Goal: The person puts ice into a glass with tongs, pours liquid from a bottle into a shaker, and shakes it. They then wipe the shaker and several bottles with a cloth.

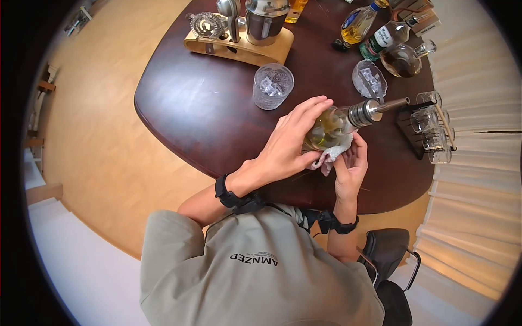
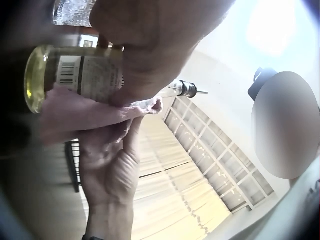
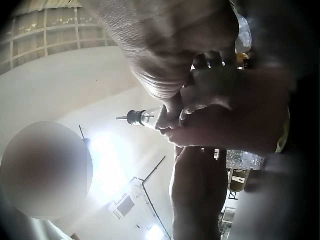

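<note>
A glass bottle point(image 1: 328, 129) of pale yellow-green liquid is tilted over the near part of the table, its metal pour spout point(image 1: 392, 104) pointing to the right. My left hand point(image 1: 283, 138) grips the bottle's body from the left, fingers over the top. From below and to the right, my right hand point(image 1: 352, 169) holds a pinkish cloth point(image 1: 333, 155) against the glass. A paper label with a barcode point(image 2: 66, 75) shows in the left wrist view. Seen from the right wrist, the cloth point(image 3: 245, 117) covers most of the bottle, hiding some of the fingers.
Beyond the hands, a cut-glass tumbler point(image 1: 273, 87) and a bowl point(image 1: 370, 80) both contain ice. A wooden stand point(image 1: 239, 48) carries a strainer and a shaker point(image 1: 265, 22). Several bottles point(image 1: 383, 41) stand at the back right. Small glasses hang on a rack point(image 1: 417, 130) near the right edge.
</note>
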Demonstrator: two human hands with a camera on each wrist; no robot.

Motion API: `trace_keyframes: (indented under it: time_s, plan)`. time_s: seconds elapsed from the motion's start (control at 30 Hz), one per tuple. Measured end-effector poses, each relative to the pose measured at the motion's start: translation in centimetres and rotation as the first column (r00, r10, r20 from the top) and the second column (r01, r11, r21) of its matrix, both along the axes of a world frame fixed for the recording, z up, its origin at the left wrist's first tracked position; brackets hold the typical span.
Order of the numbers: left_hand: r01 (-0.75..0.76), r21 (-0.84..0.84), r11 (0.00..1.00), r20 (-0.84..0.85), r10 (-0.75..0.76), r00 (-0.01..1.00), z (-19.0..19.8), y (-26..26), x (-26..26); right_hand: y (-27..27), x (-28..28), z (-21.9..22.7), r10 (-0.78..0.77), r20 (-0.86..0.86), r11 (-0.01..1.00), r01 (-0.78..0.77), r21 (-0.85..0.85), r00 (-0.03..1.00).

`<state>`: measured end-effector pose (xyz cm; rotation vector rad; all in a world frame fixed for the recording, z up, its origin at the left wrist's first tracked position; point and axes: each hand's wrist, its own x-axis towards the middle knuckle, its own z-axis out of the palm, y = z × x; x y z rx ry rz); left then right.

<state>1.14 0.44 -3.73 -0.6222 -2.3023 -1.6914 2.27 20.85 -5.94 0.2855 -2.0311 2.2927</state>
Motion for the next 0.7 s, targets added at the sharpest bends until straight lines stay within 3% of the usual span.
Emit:
trace_keyframes:
  time_s: [0.17,0.3,0.33,0.37,0.43,0.47,0.53,0.63,0.7]
  plan:
    - [0.017,-0.023,1.0,0.013,-0.017,1.0,0.2,-0.1,-0.2,0.3,1.2,-3.0,-0.012,0.142,1.0,0.01,0.013,0.99]
    - [0.0,-0.012,1.0,0.001,0.0,1.0,0.0,0.3,-0.3,-0.6,1.0,-2.5,-0.069,0.078,0.976,0.051,0.212,0.995]
    - [0.014,0.0,1.0,-0.013,-0.014,1.0,-0.4,0.3,-0.4,-0.9,1.2,-1.4,-0.043,0.179,0.99,0.018,0.139,0.983]
    - [0.027,-0.013,1.0,-0.006,-0.027,1.0,-0.4,0.4,-0.4,-0.5,1.1,-1.7,-0.054,0.186,0.991,0.03,0.127,0.981]
    - [0.014,0.005,1.0,-0.023,-0.014,1.0,-0.4,0.5,-0.4,0.6,0.8,-2.3,0.074,0.323,0.979,-0.13,0.156,0.943]
    - [-0.023,0.006,1.0,-0.038,0.023,0.999,-0.4,0.7,-0.3,0.5,0.7,-2.1,0.065,0.328,0.983,-0.117,0.143,0.943]
    - [-0.013,-0.031,0.999,-0.02,0.013,1.0,-0.2,0.6,-0.2,0.1,0.8,-0.3,0.079,-0.065,0.927,-0.05,0.372,0.995]
    - [0.022,-0.066,0.998,0.003,-0.022,1.0,-0.3,0.5,-0.2,-0.5,0.3,2.0,0.067,0.0,0.968,-0.065,0.241,0.998]
    - [-0.009,-0.086,0.996,0.061,0.014,0.998,-0.6,0.5,-0.3,-0.2,-0.8,-0.6,0.047,-0.045,0.97,-0.035,0.242,0.998]
